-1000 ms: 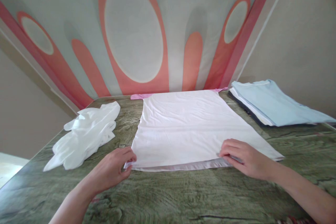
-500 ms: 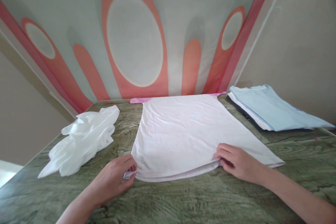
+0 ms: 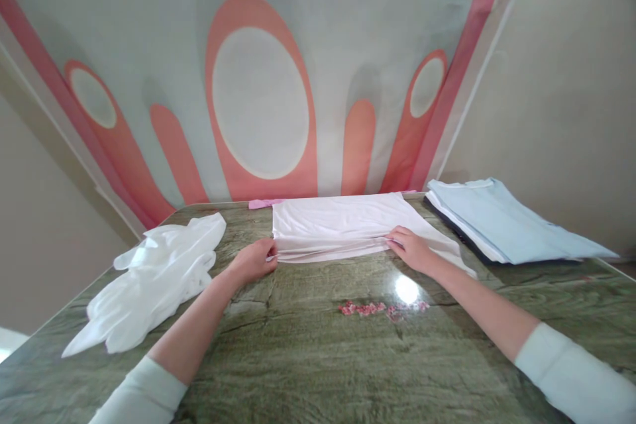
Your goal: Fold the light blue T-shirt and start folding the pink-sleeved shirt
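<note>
A white garment (image 3: 342, 225) lies flat on the green marble-patterned table (image 3: 308, 358), its near hem folded up toward the far edge. My left hand (image 3: 254, 260) pinches the left end of that folded hem. My right hand (image 3: 410, 248) grips the hem further right, fingers closed on the cloth. Both arms reach forward over the table.
A crumpled white cloth (image 3: 149, 275) lies at the left. A stack of folded light blue and white clothes (image 3: 501, 222) sits at the right. A pink cloth (image 3: 263, 203) peeks out behind the garment. Small pink marks (image 3: 380, 308) show on the tabletop. A patterned wall stands behind.
Both hands have carried the garment's near hem away from me toward the far edge, folding it roughly in half. The tabletop with pink marks is now uncovered.
</note>
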Motion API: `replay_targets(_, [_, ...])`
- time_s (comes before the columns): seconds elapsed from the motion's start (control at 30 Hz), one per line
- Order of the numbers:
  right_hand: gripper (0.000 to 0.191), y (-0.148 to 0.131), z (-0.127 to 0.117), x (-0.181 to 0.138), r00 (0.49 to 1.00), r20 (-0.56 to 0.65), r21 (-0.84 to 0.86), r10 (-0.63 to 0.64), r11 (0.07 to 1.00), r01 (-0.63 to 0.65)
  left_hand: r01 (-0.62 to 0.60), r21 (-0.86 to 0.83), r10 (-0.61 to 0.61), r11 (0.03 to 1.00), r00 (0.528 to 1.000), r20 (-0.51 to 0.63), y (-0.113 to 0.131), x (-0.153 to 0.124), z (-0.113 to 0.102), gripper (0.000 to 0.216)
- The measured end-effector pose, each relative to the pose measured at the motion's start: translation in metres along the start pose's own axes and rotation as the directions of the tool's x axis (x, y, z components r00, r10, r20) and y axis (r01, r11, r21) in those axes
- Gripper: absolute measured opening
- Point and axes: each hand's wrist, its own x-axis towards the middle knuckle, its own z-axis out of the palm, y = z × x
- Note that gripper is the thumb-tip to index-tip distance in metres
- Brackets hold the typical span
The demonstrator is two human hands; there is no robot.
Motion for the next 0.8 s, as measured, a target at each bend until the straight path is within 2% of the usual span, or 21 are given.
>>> replay_targets(0.1, [0.02, -0.001, -0.001, 0.0, 0.999, -0.017, 0.029, 0.046, 0.999, -0.045, -0.003, 0.038, 0.004, 0.999, 1.0, -0.029, 0.007, 0.003, -0.002, 0.007])
replay_targets(0.27, [0.024, -0.027, -0.026, -0.021, 0.991, 0.125, 0.145, 0.046, 0.987, -0.064, -0.064, 0.068, 0.064, 0.996, 0.998, -0.002, 0.01, -0.023, -0.013, 0.008])
replay_targets(0.43, [0.028, -0.05, -0.046, -0.047, 0.991, 0.119, 0.028, -0.063, 0.998, 0.06, -0.146, -0.047, 0.145, 0.988, 0.989, -0.018, 0.004, -0.052, -0.018, 0.006])
replay_targets(0.57, [0.028, -0.06, -0.044, -0.053, 0.975, 0.181, -0.056, -0.132, 0.988, 0.144, -0.186, -0.164, 0.189, 0.969, 0.982, 0.002, 0.004, -0.061, -0.02, 0.015])
replay_targets(0.8, [0.027, -0.059, -0.041, -0.055, 0.97, 0.128, -0.15, -0.208, 0.963, 0.226, -0.237, -0.199, 0.234, 0.951, 0.972, -0.034, 0.005, -0.065, -0.016, 0.019])
